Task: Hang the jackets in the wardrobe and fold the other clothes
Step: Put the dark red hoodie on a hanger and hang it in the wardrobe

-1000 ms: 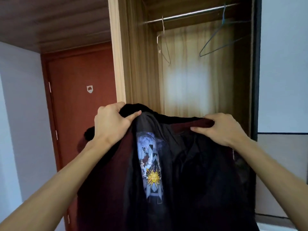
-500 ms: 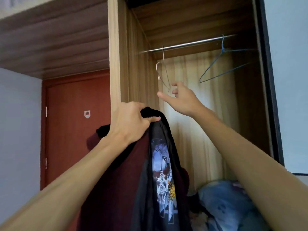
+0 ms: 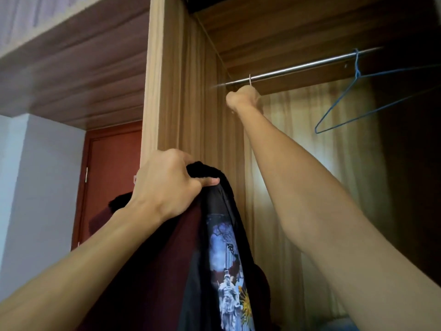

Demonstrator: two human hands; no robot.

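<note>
My left hand (image 3: 167, 185) grips the black collar of a dark maroon jacket (image 3: 152, 271) with a printed black lining, holding it up in front of the wardrobe's left side panel. My right hand (image 3: 243, 99) is raised to the metal rail (image 3: 298, 68) and is closed around a pale wire hanger (image 3: 250, 80). Only the hanger's hook shows above my fist, looped over the rail. A blue wire hanger (image 3: 353, 101) hangs farther right on the same rail, empty.
The wardrobe's wooden side panel (image 3: 167, 80) stands between my hands. A red-brown door (image 3: 109, 182) is at the left behind the jacket, with a white wall (image 3: 35, 187) beside it. Something pale blue (image 3: 338, 324) lies low in the wardrobe.
My right hand let go of the jacket, rose to the rail and closed around the pale hanger. My view tilted upward. The left hand keeps its hold on the jacket.
</note>
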